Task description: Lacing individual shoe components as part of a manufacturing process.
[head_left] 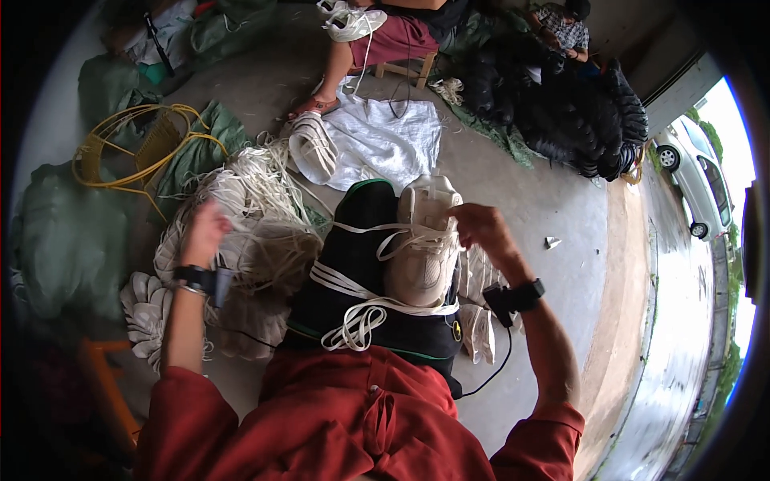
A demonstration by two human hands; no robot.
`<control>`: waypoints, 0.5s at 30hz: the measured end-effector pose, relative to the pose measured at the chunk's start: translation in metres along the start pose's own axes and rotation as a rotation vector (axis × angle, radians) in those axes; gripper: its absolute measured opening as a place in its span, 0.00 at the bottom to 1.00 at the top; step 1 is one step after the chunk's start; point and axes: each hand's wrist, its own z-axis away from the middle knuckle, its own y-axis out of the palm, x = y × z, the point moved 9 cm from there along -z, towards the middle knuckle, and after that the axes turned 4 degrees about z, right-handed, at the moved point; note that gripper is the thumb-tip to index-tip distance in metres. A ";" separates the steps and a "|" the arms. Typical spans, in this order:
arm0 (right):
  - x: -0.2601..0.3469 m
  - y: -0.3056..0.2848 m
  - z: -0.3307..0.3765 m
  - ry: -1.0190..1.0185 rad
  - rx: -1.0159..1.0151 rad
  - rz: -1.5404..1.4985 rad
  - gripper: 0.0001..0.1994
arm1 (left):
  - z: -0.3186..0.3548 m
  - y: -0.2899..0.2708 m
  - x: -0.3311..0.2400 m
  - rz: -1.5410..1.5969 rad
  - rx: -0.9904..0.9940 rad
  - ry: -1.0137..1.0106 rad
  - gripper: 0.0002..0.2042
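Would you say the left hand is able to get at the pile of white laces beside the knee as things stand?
Probably yes. The left hand is raised right over the pile of white laces, with nothing between them. The right hand is busy at the shoe on the lap.

Bare concrete floor (553, 200) (daylight beyond)

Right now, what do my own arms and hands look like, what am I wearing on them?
Both hands are bare, no gloves. Red sleeves are pushed up to about the elbows. The left hand has a black band at the wrist with a small dark unit hanging from it. The right hand has a black band too, carrying a black boxy device with a thin black cable running down.
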 end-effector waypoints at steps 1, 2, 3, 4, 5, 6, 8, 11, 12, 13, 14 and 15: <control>0.000 0.011 -0.002 0.068 0.008 0.252 0.10 | 0.035 0.087 0.016 -0.275 0.016 0.021 0.08; 0.010 0.023 -0.005 -0.071 0.040 0.496 0.10 | 0.059 0.149 0.034 -0.515 0.189 -0.038 0.08; 0.023 0.024 -0.001 -0.340 -0.078 0.692 0.09 | 0.090 0.215 0.049 -0.606 0.421 -0.050 0.09; 0.024 0.029 -0.002 -0.312 -0.070 0.722 0.09 | 0.108 0.250 0.075 -0.723 0.550 -0.096 0.11; 0.028 0.033 -0.002 -0.290 -0.062 0.752 0.08 | 0.117 0.278 0.094 -0.897 0.804 0.132 0.13; 0.030 0.034 -0.001 -0.287 -0.057 0.755 0.08 | 0.130 0.302 0.102 -1.037 0.832 0.303 0.15; 0.040 0.041 0.006 -0.400 -0.024 0.816 0.08 | 0.144 0.325 0.114 -1.175 0.853 0.478 0.16; 0.035 0.039 0.008 -0.396 -0.071 0.853 0.10 | 0.129 0.320 0.144 -1.553 0.795 0.520 0.15; 0.033 0.039 0.007 -0.395 -0.074 0.847 0.10 | 0.125 0.317 0.153 -1.623 0.827 0.482 0.13; 0.030 0.038 0.004 -0.383 -0.073 0.887 0.10 | 0.121 0.313 0.161 -1.694 0.858 0.441 0.10; 0.027 0.035 0.002 -0.369 -0.073 0.927 0.09 | 0.124 0.316 0.157 -1.700 0.864 0.440 0.10; 0.025 0.033 0.001 -0.366 -0.078 0.920 0.09 | 0.127 0.314 0.158 -1.739 0.924 0.382 0.08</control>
